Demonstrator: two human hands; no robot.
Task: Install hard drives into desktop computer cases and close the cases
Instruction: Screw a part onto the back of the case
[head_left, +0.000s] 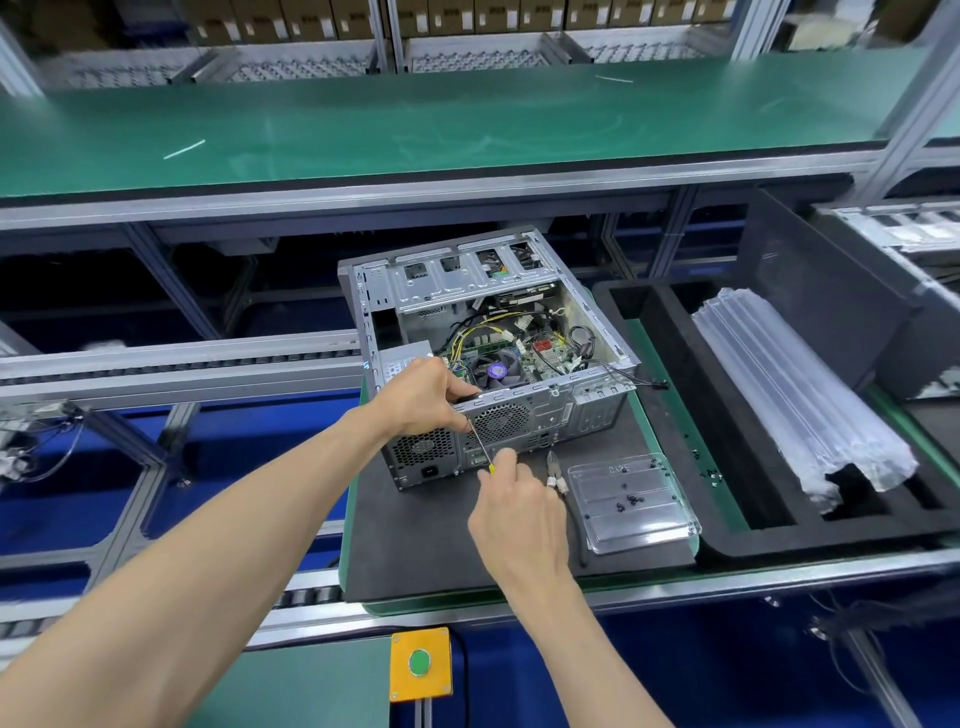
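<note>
Right hand (519, 512) is pinching screwdriver (480, 447) at rear of case (545, 415), left hand (423, 397) gripping top rim; looks heavy/rigid, boards fragile.

A long green shelf (467, 124) on pale aluminium framing spans the workstation, and behind it brown cardboard boxes (447, 15) stand in a row above metal roller racks (311, 70). Below the shelf, grey roller conveyor rails (171, 364) run left over blue panels. Nearer than the shelf, low down, sits a yellow box with a green button (420, 662).
</note>
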